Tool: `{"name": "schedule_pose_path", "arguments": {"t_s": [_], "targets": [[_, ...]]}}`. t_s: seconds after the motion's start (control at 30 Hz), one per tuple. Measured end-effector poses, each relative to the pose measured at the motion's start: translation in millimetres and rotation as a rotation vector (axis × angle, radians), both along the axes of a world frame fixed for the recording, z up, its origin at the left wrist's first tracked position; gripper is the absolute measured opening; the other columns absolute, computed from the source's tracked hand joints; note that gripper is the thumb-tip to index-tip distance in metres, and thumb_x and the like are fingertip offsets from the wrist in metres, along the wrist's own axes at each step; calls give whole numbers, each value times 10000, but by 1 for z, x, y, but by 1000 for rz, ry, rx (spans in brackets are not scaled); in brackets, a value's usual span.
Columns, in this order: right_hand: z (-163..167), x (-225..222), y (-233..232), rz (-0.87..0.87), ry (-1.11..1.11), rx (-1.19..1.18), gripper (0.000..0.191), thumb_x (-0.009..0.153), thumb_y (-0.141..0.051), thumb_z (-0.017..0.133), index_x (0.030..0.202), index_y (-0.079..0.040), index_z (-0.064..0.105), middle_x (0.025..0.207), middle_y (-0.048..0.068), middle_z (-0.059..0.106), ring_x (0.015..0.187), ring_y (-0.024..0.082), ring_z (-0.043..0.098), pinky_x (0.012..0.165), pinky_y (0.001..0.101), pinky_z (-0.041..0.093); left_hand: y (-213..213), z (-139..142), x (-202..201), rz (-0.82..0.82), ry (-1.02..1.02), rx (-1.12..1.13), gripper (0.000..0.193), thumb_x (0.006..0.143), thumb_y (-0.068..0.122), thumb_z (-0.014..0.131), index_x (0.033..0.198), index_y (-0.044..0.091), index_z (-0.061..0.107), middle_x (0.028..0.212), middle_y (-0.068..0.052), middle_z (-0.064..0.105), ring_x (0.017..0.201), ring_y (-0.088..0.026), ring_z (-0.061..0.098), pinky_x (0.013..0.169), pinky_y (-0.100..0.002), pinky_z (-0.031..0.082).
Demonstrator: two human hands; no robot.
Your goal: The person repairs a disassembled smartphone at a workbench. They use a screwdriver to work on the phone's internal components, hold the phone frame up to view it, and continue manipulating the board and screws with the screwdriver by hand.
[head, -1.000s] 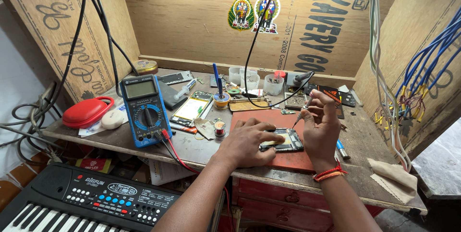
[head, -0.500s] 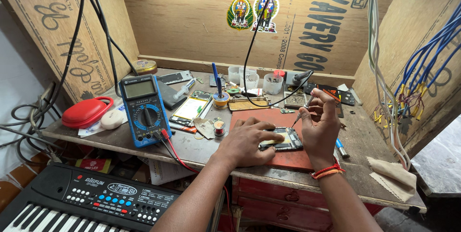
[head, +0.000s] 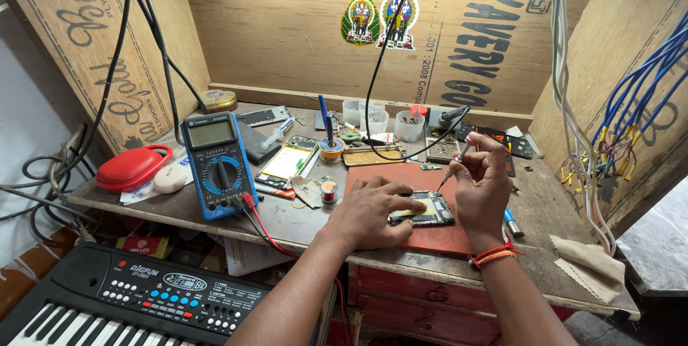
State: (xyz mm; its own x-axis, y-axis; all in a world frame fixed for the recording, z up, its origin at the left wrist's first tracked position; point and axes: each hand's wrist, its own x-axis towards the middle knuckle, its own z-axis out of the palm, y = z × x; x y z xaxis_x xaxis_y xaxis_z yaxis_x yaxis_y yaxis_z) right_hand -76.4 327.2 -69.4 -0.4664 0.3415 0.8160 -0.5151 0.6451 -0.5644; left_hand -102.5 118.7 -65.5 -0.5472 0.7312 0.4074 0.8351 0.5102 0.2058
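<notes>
Head view: cluttered wooden workbench (head: pixel 301 220) boxed in by plywood walls, black and blue cables hanging at both sides. Blue digital multimeter (head: pixel 217 163) propped at left with red and black leads, beside a red pouch (head: pixel 132 167); small plastic cups (head: pixel 387 118) at the back; black electronic keyboard (head: pixel 136 303) below the bench edge. Opened smartphone (head: pixel 423 208), back cover off, innards and pale battery exposed, flat on a red mat (head: pixel 401 181) at bench centre. Left hand (head: pixel 369 210) pressed flat on the phone's near edge, fingers curled over it. Right hand (head: pixel 481 185) closed around a slim screwdriver (head: pixel 454 165), tip at the phone's upper right corner.
</notes>
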Motion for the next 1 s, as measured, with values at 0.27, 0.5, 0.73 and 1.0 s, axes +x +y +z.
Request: {"name": "schedule_pose_path", "arguments": {"t_s": [0.27, 0.5, 0.73, 1.0], "targets": [[-2, 0, -2, -5, 76, 113, 495, 913, 67, 683, 1346, -93, 503, 1090, 104, 658, 957, 178, 674, 841, 325, 582, 0, -1, 0, 3, -8, -4, 418, 829, 404, 587, 1218, 398, 740, 1401, 20, 630, 1326, -202, 510, 1133, -404, 363], [-1, -1, -1, 37, -24, 4, 436, 973, 19, 597, 1367, -136, 494, 1031, 18, 712, 920, 124, 700, 782, 290, 556, 0, -1, -1, 4, -14, 2, 419, 829, 403, 588, 1218, 398, 741, 1406, 22, 628, 1327, -203, 512, 1128, -400, 364], [-2, -1, -1, -62, 1, 116, 507, 921, 3, 745, 1361, -126, 528, 972, 102, 664, 912, 189, 666, 785, 316, 559, 0, -1, -1, 2, -2, 6, 416, 828, 405, 592, 1212, 387, 750, 1407, 16, 627, 1326, -205, 511, 1133, -402, 361], [1, -1, -3, 25, 41, 54, 498, 914, -12, 703, 1363, -124, 520, 1008, 42, 665, 881, 139, 663, 748, 285, 544, -1, -1, 0, 4, -25, 7, 416, 825, 401, 588, 1208, 385, 750, 1406, 22, 630, 1326, -200, 513, 1127, -397, 366]]}}
